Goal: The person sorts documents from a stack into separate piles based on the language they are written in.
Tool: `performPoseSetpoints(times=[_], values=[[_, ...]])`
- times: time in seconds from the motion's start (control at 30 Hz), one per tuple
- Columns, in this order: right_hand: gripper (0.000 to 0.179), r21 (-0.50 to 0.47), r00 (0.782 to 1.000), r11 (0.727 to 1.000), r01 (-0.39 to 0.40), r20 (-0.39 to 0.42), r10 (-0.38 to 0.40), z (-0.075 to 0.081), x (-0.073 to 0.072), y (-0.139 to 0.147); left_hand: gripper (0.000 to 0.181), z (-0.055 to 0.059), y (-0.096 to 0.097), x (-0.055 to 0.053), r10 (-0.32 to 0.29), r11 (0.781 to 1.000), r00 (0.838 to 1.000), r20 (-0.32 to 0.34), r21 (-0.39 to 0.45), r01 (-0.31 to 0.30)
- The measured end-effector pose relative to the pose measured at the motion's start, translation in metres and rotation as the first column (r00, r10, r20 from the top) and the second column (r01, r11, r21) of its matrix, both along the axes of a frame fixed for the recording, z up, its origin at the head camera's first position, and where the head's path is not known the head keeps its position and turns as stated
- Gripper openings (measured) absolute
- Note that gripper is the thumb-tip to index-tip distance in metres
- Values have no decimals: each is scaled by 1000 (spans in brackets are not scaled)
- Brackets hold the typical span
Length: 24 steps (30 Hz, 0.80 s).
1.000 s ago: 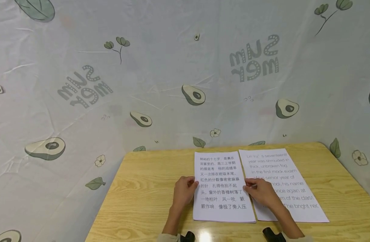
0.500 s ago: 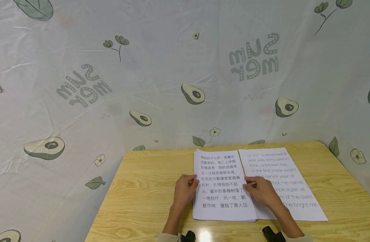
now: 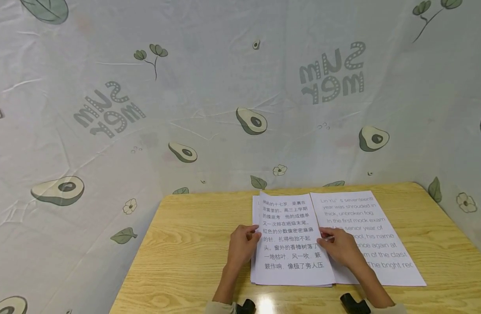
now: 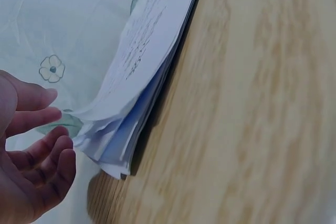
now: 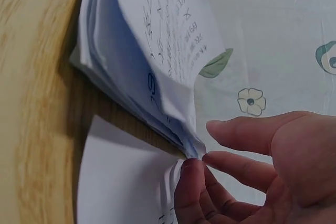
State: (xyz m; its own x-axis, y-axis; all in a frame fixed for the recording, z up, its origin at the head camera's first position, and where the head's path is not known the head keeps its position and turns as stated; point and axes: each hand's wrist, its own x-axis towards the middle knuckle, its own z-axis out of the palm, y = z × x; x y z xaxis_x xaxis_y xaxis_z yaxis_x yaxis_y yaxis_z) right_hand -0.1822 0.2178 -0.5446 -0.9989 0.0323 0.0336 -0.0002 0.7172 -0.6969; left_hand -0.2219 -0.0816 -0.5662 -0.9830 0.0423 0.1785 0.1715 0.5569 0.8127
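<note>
A stack of white paper printed with Chinese text lies on the wooden table, its top sheet (image 3: 291,237) shifted to the right and raised at the left over the sheets below. My left hand (image 3: 240,244) holds its left edge with thumb and fingers. On the other side, my right hand (image 3: 340,247) holds the right edge. In the left wrist view, the layered edges of the stack (image 4: 115,140) fan apart beside the fingers. In the right wrist view, the top sheet (image 5: 168,61) bows upward, with fingertips at its edge. Exact thumb contact is unclear.
A second paper stack (image 3: 389,272) with English text lies to the right, partly under my right hand and forearm. Bare wooden table (image 3: 185,253) shows at the left. A printed avocado cloth (image 3: 217,87) hangs behind the table. Black devices (image 3: 246,306) are on my wrists.
The top sheet has shifted slightly right and lifted, exposing a strip of the sheets beneath at the left. Both hands have moved slightly with it. The English stack stays put.
</note>
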Motion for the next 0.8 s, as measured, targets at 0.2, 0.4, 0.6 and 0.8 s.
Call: performPoseSetpoints(times=[0.2,0.4,0.6,0.8], values=[[48,-19,1000,1000,5,1,-5,3,1,-2,30,2,3,1,-8,1000,999,-31,15,9],[46,-52,1000,999,13,-18,-14,6,3,-4,32,2,6,1,-20,997,998,-59,75,24],[44,-66,999,997,29,-25,-31,5,4,-4,32,-1,7,1,-6,994,998,-68,111,14],[42,-69,999,997,25,-27,-27,5,4,-5,32,-1,7,1,14,993,998,-55,122,-7]])
